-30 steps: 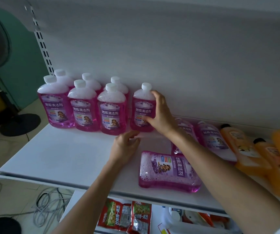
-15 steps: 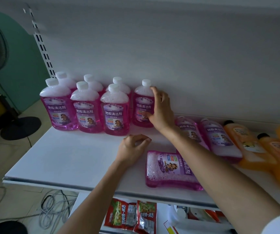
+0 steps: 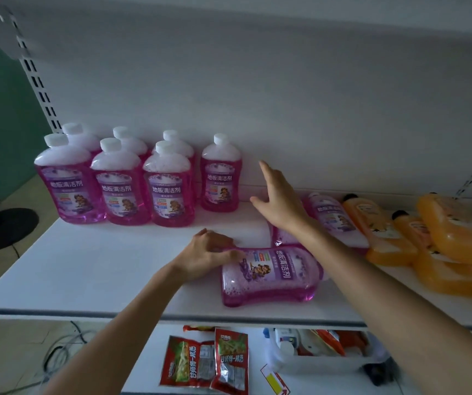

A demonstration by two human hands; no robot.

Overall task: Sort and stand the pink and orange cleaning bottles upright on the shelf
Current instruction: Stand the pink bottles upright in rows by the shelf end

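- The white shelf (image 3: 92,269) runs across the middle of the frame; seven pink bottles stand upright at centre left, the rightmost one (image 3: 220,173) alone against the back wall.
- The next pink bottle (image 3: 269,276) lies flat at lower centre, near the front edge. Its long axis runs left to right in the frame, base to the left, neck end hidden under the right forearm.
- The left hand (image 3: 206,252) is the nearer one — its curled fingers (image 3: 230,253) touch the base end of this bottle, though a firm grip cannot be confirmed.
- The right hand (image 3: 279,201) hovers spread and holding nothing, just right of the lone standing bottle and apart from it.
- The coming move likely turns on tipping the flat bottle up about its base — the empty spot lies behind it, toward upper centre.
- More pink bottles (image 3: 331,218) and orange bottles (image 3: 454,232) lie on their sides at centre right.
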